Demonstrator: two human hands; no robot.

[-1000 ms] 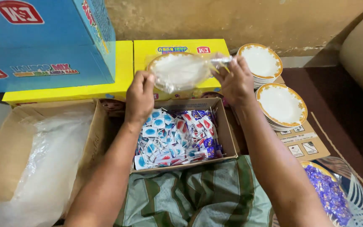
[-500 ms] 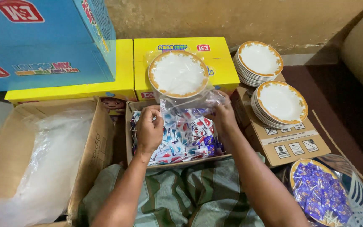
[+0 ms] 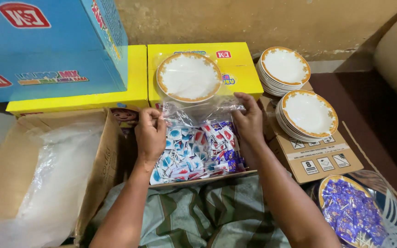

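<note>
We found the left hand (image 3: 150,133) and right hand (image 3: 249,121) pinching the clear plastic bag (image 3: 198,112), which we judged limp, slippery, best gripped at its edges.

Both hands grip the open end of a clear plastic bag (image 3: 198,110) holding a white plate with an orange-gold rim (image 3: 189,76), which rests on a yellow carton (image 3: 240,69). The left hand (image 3: 150,133) pinches the bag's left edge, the right hand (image 3: 249,120) its right edge, above a small cardboard box of wrapped candies (image 3: 194,151). Two stacks of matching plates (image 3: 306,115) stand to the right.
</note>
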